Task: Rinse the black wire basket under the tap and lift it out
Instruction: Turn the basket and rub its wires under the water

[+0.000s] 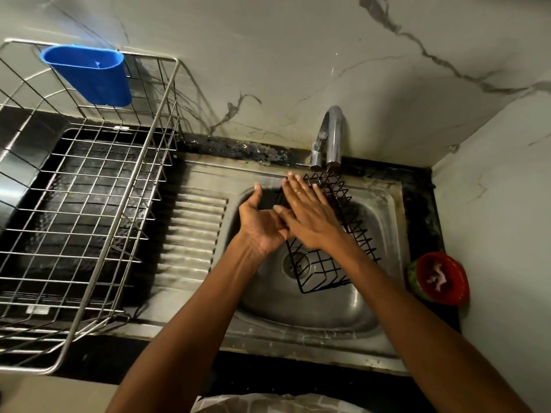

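Note:
The black wire basket (325, 269) lies tilted in the steel sink (384, 231), its far end just under the chrome tap (332, 135). My right hand (307, 216) lies flat on the basket's upper part, fingers straight and wet. My left hand (259, 222) is at the basket's left side, thumb up and palm turned inward; its fingers are hidden under my right hand, so its hold on the wire cannot be made out. I cannot tell whether water is running from the tap.
A large steel dish rack (89, 186) with a blue plastic cup holder (89, 73) stands on the left counter beside the ribbed drainboard (193, 231). A red bowl (439, 278) sits at the right of the sink, near the marble wall.

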